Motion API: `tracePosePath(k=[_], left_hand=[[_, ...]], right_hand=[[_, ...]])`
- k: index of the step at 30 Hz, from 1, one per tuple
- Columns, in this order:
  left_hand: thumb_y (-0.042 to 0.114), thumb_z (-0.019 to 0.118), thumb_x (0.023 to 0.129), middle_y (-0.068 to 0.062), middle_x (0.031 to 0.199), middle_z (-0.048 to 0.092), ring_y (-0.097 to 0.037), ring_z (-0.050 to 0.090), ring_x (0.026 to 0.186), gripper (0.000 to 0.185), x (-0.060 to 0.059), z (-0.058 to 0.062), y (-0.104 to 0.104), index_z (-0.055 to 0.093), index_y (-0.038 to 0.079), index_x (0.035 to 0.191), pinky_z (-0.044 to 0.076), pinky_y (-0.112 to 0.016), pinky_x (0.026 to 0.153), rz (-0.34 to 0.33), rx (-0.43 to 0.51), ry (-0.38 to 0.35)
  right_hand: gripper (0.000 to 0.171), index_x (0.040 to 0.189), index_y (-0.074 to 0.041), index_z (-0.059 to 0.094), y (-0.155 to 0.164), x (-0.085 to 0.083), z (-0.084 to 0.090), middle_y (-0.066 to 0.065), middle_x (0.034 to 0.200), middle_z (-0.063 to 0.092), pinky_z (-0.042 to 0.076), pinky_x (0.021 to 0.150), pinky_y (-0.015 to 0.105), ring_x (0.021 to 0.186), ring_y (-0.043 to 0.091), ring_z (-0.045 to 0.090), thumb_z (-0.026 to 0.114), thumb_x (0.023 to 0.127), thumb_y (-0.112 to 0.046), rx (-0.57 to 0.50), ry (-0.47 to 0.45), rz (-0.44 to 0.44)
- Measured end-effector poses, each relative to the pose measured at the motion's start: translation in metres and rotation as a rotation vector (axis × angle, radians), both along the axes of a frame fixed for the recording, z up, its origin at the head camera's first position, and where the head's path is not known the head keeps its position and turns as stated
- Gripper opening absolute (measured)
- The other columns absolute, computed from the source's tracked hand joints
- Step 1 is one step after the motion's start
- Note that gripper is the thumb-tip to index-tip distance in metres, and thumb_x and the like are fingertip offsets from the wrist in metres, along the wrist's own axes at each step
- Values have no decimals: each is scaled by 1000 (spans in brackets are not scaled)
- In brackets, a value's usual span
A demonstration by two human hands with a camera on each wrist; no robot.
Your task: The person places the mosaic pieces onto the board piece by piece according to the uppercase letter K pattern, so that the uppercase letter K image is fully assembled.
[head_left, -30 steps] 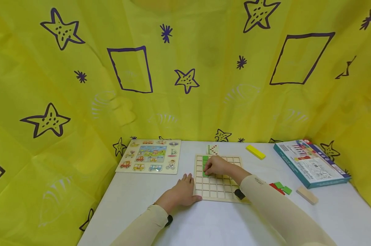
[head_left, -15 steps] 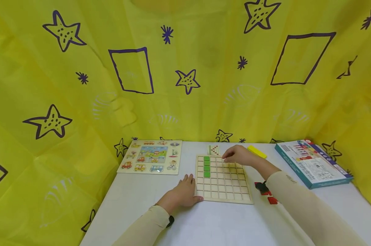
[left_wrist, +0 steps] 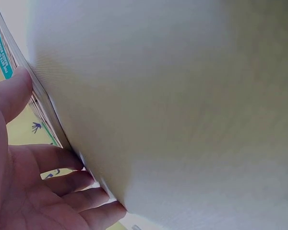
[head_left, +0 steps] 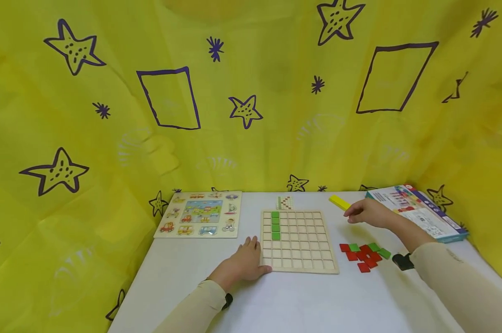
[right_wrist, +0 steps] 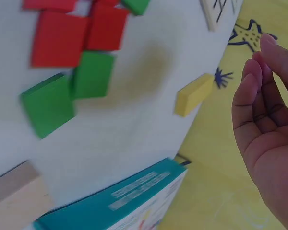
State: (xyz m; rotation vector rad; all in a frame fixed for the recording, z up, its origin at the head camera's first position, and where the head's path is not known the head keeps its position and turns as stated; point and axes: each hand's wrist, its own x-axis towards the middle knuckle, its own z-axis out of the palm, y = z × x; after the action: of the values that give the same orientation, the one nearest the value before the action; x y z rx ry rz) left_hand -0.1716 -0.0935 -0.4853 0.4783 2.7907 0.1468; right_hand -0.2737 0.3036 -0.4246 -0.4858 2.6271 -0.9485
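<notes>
Only four green tiles point(head_left: 275, 225) sit in the grid point(head_left: 297, 240), so most cells are empty. Left hand point(head_left: 244, 263) lies flat at its edge; right hand point(head_left: 365, 213), loose and empty, hovers above the tile pile point(head_left: 365, 255).

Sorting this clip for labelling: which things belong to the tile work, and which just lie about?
In use: wooden grid board; green square tiles in its column; loose red and green tiles; small pattern card.
Lying about: vehicle picture puzzle; yellow block; teal box.
</notes>
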Motion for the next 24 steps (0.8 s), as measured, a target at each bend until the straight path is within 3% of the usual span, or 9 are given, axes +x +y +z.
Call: tracePosePath(k=[6, 16, 24], left_hand=[[60, 58, 95, -22, 161, 28, -38, 22, 150, 91, 0, -2, 0, 36, -7, 152, 29, -49, 118, -2, 0, 0], [61, 58, 95, -22, 161, 28, -38, 23, 150, 91, 0, 0, -1, 36, -7, 151, 30, -49, 117, -4, -9, 4], [60, 58, 95, -23, 161, 28, -39, 23, 150, 91, 0, -1, -1, 36, -8, 151, 30, -50, 117, -12, 3, 2]], right_hand=[[23, 116, 2, 71, 24, 17, -10, 16, 111, 70, 55, 85, 41, 95, 24, 61, 68, 96, -10, -18, -62, -28], [25, 116, 2, 70, 48, 37, -28, 8, 101, 68, 55, 75, 32, 89, 24, 57, 71, 93, -8, -53, -120, -47], [28, 116, 0, 71, 59, 46, -37, 8, 106, 69, 54, 76, 33, 92, 24, 57, 74, 89, -6, -11, -153, -61]])
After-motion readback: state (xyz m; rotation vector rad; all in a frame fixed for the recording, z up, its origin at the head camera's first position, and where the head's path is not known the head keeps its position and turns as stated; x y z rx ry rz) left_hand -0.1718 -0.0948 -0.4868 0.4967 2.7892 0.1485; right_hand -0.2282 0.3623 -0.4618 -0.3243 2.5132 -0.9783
